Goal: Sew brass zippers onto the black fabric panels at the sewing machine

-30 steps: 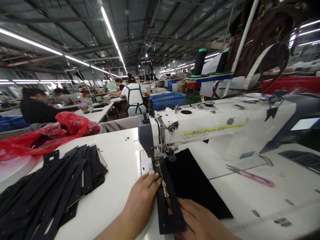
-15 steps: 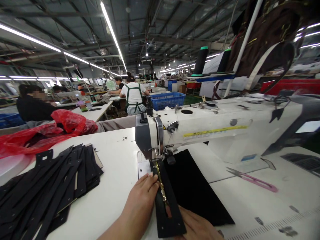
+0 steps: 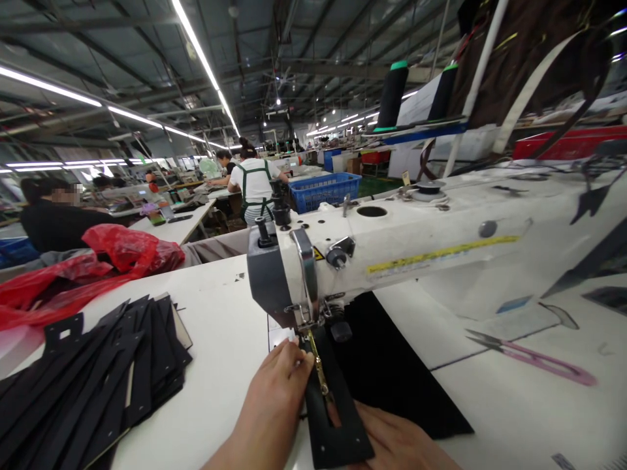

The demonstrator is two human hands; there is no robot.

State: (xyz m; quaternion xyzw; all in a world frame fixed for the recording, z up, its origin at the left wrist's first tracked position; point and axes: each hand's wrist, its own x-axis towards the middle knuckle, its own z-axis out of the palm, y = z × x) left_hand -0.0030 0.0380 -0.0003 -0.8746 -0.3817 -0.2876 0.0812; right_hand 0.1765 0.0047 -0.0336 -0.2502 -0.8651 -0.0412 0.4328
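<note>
One black slotted strip (image 3: 337, 431) lying at the presser foot of a white industrial sewing machine (image 3: 392, 261).
My left hand (image 3: 274, 405) presses the strip, fingers closed together beside its gold zipper (image 3: 318, 369); my right hand (image 3: 396, 444) lies flat and open against its right edge, on a black fabric panel (image 3: 396, 372). Cut black strips (image 3: 122, 365) lie stacked left of my left hand; pink-handled thread snips (image 3: 533, 359) lie right of my right hand.

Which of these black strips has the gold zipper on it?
The strip between the left hand and right hand, at the sewing machine; the stacked strips to the left show no zipper.
</note>
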